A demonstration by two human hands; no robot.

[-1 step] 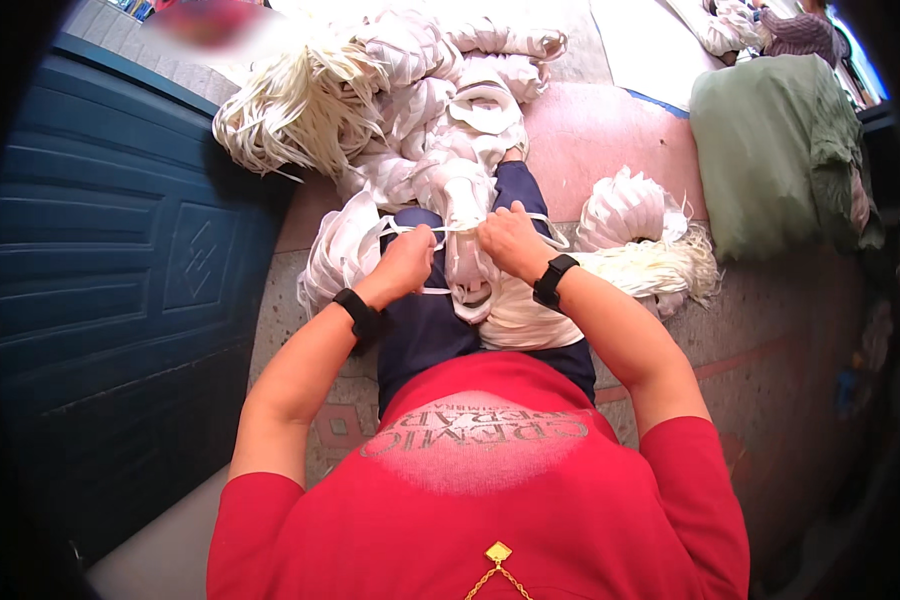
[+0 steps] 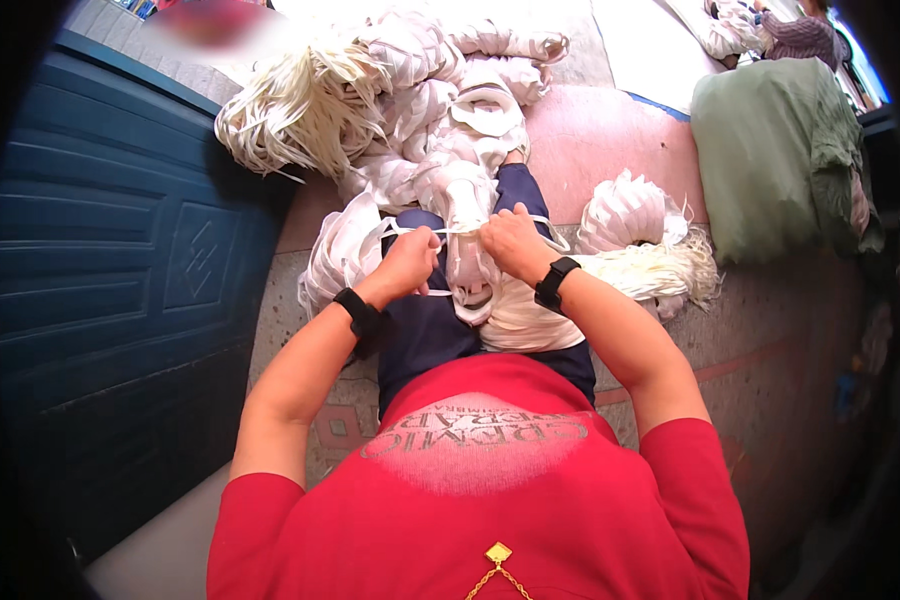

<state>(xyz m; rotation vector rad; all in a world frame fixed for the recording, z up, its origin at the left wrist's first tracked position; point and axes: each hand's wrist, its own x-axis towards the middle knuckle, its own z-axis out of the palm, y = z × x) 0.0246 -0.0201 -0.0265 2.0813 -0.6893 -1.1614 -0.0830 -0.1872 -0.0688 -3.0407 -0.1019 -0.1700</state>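
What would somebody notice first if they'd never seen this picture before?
Probably the bright red T-shirt filling the bottom middle, with a gold pendant low on it. Just above, near the centre, the person's left hand and right hand hold a thin white strip between them. Next might come the big heap of whitish bundles at the top, left of centre, and the bulky green bundle at upper right.

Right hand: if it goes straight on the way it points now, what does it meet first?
Probably the bundle of white strips, just ahead and leftward of the right hand. Depth is unclear in this view, so it might pass above it.
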